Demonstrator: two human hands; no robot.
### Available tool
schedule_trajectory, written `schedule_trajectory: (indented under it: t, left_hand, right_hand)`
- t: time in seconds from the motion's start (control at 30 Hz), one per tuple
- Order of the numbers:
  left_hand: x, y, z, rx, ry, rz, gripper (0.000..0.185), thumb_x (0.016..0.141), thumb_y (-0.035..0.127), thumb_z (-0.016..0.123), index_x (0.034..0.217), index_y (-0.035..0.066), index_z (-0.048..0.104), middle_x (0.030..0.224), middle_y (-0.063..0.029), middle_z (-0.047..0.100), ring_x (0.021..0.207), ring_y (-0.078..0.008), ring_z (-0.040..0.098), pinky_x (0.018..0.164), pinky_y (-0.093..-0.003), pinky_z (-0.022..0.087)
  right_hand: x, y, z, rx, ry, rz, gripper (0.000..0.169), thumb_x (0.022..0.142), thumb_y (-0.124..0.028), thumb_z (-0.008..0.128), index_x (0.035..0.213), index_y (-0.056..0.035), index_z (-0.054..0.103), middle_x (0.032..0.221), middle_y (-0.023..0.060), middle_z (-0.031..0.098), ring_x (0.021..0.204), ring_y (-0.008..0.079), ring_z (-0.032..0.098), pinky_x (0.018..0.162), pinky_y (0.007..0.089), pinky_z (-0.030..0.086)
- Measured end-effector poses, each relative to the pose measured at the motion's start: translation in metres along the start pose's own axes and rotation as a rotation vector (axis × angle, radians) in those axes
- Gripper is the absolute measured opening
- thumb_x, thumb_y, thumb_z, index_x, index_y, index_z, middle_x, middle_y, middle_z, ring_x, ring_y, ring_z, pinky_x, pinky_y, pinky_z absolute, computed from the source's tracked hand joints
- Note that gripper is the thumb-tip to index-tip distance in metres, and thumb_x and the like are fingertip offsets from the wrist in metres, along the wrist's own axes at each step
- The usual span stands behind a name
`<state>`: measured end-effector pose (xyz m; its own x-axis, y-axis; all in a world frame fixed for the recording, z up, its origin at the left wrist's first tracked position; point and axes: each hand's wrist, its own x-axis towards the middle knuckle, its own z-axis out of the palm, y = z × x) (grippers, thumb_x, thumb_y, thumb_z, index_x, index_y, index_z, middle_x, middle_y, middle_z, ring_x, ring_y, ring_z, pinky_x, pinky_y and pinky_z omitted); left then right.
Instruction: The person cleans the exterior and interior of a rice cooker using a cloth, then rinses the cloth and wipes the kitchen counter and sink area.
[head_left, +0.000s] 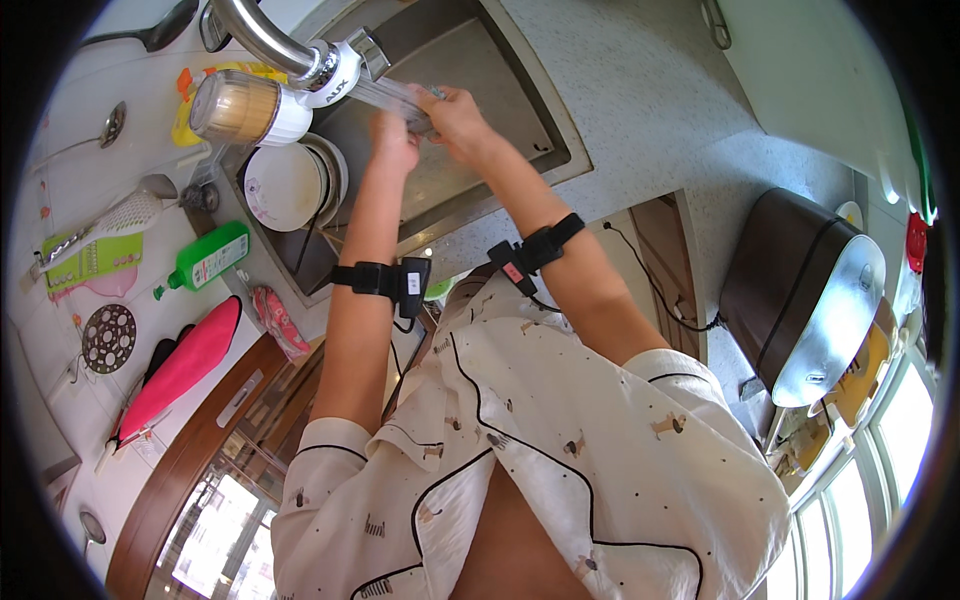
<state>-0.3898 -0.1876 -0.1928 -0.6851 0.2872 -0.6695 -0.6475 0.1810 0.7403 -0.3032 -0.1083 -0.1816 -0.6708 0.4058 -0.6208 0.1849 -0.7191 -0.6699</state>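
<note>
Both of my hands are over the stainless steel sink (480, 75), in the water stream (379, 94) from the faucet (270, 37). My right hand (459, 124) has its fingers curled around a small grey-blue item (436, 93), mostly covered by fingers and water; its kind cannot be made out. Close beside it, my left hand (394, 141) is bent inward under the stream, its fingers partly hidden and blurred. A white water filter (247, 112) with a tan core is fixed to the spout. Left of my left forearm, stacked plates and bowls (285, 187) lean in the sink's smaller part.
A green detergent bottle (210, 256) and a yellow spray bottle (184, 120) stand along the left wall. Ladles and a slotted spatula (131, 214) hang there, near a pink cloth item (184, 367). A dark-sided appliance (787, 292) with a cord stands on the counter (645, 97) at right.
</note>
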Motion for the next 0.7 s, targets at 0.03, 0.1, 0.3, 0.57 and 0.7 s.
schedule_trajectory:
  t: [0.03, 0.1, 0.3, 0.57, 0.7]
  left_hand:
    - [-0.004, 0.010, -0.006, -0.028, -0.060, -0.036, 0.037, 0.098, 0.037, 0.051, 0.117, 0.006, 0.059, 0.111, -0.0111, 0.064, 0.097, -0.0266, 0.064, 0.077, -0.0441, 0.052]
    - [-0.010, 0.020, -0.017, -0.142, -0.234, -0.110, 0.045, 0.099, 0.040, 0.046, 0.120, 0.003, 0.060, 0.116, -0.0131, 0.065, 0.103, -0.0273, 0.064, 0.083, -0.0460, 0.053]
    - [-0.019, 0.020, -0.020, -0.027, -0.372, -0.245, 0.037, 0.099, 0.018, 0.052, 0.127, -0.006, 0.055, 0.128, -0.0194, 0.060, 0.116, -0.0296, 0.061, 0.099, -0.0493, 0.054]
    - [-0.026, 0.031, -0.014, -0.284, -0.422, -0.232, 0.038, 0.094, 0.011, 0.061, 0.127, -0.006, 0.051, 0.128, -0.0171, 0.060, 0.120, -0.0305, 0.058, 0.105, -0.0551, 0.046]
    - [-0.028, 0.026, -0.015, -0.067, -0.244, -0.012, 0.034, 0.091, 0.008, 0.062, 0.122, -0.003, 0.053, 0.126, -0.0164, 0.060, 0.117, -0.0291, 0.059, 0.103, -0.0522, 0.045]
  right_hand:
    - [-0.004, -0.013, -0.006, 0.024, -0.132, 0.023, 0.035, 0.087, -0.025, 0.074, 0.109, 0.0015, 0.067, 0.087, 0.0112, 0.069, 0.065, 0.0208, 0.063, 0.062, 0.0327, 0.051]
    - [-0.012, -0.036, -0.016, 0.074, -0.392, 0.065, 0.046, 0.081, -0.017, 0.081, 0.120, 0.0019, 0.064, 0.093, 0.0055, 0.066, 0.063, 0.0124, 0.058, 0.058, 0.0264, 0.048]
    - [0.024, -0.047, -0.045, -0.538, -0.244, -0.011, 0.075, 0.074, -0.024, 0.087, 0.133, 0.0047, 0.052, 0.102, 0.0092, 0.065, 0.082, 0.0154, 0.062, 0.073, 0.0307, 0.054]
    - [-0.003, -0.016, -0.041, 0.284, -0.163, 0.302, 0.054, 0.092, -0.030, 0.070, 0.132, 0.0012, 0.051, 0.118, 0.0173, 0.063, 0.101, 0.0294, 0.066, 0.080, 0.0460, 0.059]
    - [0.008, -0.004, -0.043, 0.297, -0.185, 0.164, 0.031, 0.098, -0.013, 0.058, 0.127, -0.0021, 0.053, 0.119, 0.0163, 0.062, 0.102, 0.0294, 0.065, 0.075, 0.0509, 0.057]
